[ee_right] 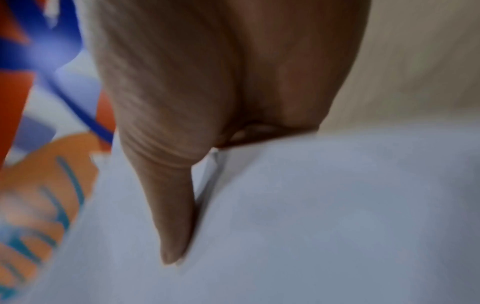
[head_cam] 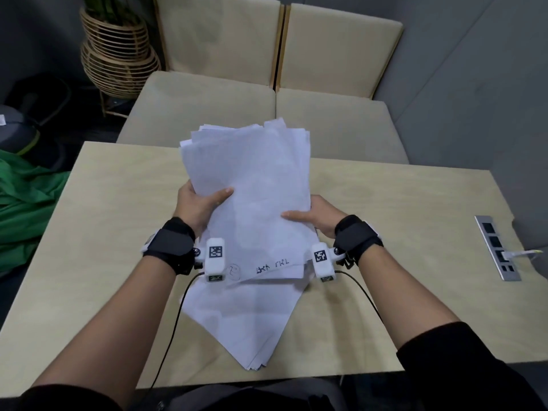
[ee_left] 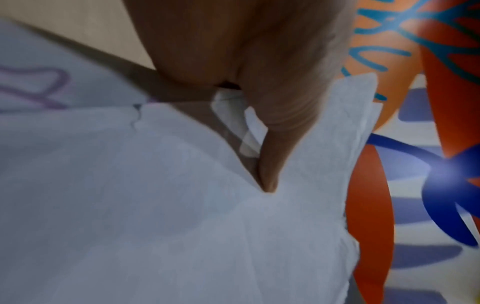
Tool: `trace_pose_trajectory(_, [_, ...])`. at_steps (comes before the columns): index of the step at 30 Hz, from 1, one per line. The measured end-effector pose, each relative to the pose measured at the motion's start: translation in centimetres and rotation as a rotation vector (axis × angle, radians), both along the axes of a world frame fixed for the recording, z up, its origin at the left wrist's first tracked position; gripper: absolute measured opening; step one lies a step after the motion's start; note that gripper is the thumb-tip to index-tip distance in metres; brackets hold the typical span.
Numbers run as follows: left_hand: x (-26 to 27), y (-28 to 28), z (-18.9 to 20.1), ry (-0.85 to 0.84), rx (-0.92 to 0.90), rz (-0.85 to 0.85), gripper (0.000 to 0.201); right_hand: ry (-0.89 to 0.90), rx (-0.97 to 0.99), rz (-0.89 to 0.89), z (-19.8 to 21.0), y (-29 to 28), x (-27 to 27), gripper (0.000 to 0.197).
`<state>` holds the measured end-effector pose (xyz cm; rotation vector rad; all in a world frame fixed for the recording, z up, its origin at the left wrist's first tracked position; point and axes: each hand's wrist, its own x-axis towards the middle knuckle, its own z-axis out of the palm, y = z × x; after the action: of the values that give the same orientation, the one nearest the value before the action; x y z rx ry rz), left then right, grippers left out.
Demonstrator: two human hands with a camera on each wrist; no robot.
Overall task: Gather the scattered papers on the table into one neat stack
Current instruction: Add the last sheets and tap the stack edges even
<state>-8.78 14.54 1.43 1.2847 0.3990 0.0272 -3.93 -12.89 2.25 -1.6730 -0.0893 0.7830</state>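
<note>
Holding my bundle of papers [head_cam: 249, 179] up over the table [head_cam: 385, 221].

My left hand [head_cam: 197, 204] pinches the left edge, thumb on top. My right hand [head_cam: 318, 216] pinches the right edge the same way. The sheets tilt away from me and their edges do not line up. More papers lie flat on the table under my wrists [head_cam: 240, 315]. Two tan seat cushions [head_cam: 275, 114] sit past the table.
</note>
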Motion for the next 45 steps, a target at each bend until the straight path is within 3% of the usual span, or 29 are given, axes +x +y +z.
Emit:
trace_pose_trajectory(3, [-0.1, 1.0, -0.9, 0.098, -0.183, 0.053, 0.050, 0.155, 0.144, -0.028, 0.7, -0.6, -0.1, 0.038])
trace_pose_trajectory(6, [-0.2, 1.7, -2.1, 0.169, -0.248, 0.133, 0.051, 0.234, 0.125, 0.065, 0.7, -1.1, 0.0, 0.037])
trace_pose_trajectory(10, [-0.6, 1.9, -3.3, 0.138, -0.009, 0.171, 0.056, 0.056, -0.066, 0.089, 0.1, -0.7, 0.0, 0.036])
trace_pose_trajectory(13, [-1.1, 1.9, -3.0, 0.047, 0.262, -0.124, 0.064, -0.094, -0.200, 0.043, -0.7, -0.8, 0.2, 0.038])
trace_pose_trajectory(16, [-1.1, 1.0, -2.6, -0.004, 0.331, -0.160, 0.063, -0.215, -0.336, 0.093, -1.2, -1.0, 0.4, 0.044])
trace_pose_trajectory(18, [-0.9, 0.1, -2.1, -0.029, 0.338, -0.149, 0.056, -0.202, -0.374, 0.122, -1.3, -0.9, 0.4, 0.050])
trace_pose_trajectory(22, [-0.1, -0.4, -0.8, -0.069, 0.293, -0.232, 0.060, -0.126, -0.232, -0.047, -0.7, -0.7, 0.5, 0.050])
trace_pose_trajectory(27, [1.8, -1.2, 1.3, -0.135, 0.286, -0.220, 0.057, -0.291, -0.203, -0.312, -0.4, 0.3, 0.4, 0.044])
trace_pose_trajectory(32, [2.4, -2.0, 2.4, -0.134, 0.323, -0.249, 0.043, -0.123, 0.173, -0.577, -0.3, 0.9, 0.0, 0.046])
trace_pose_trajectory(37, [2.4, -2.5, 3.6, -0.103, 0.302, -0.325, 0.029, 0.002, 0.333, -0.519, -0.3, -1.1, 0.0, 0.037])
trace_pose_trajectory(45, [3.7, -5.1, 6.4, -0.194, 0.262, -0.292, 0.035, -0.231, 0.363, -0.399, 3.0, -4.3, 2.2, 0.053])
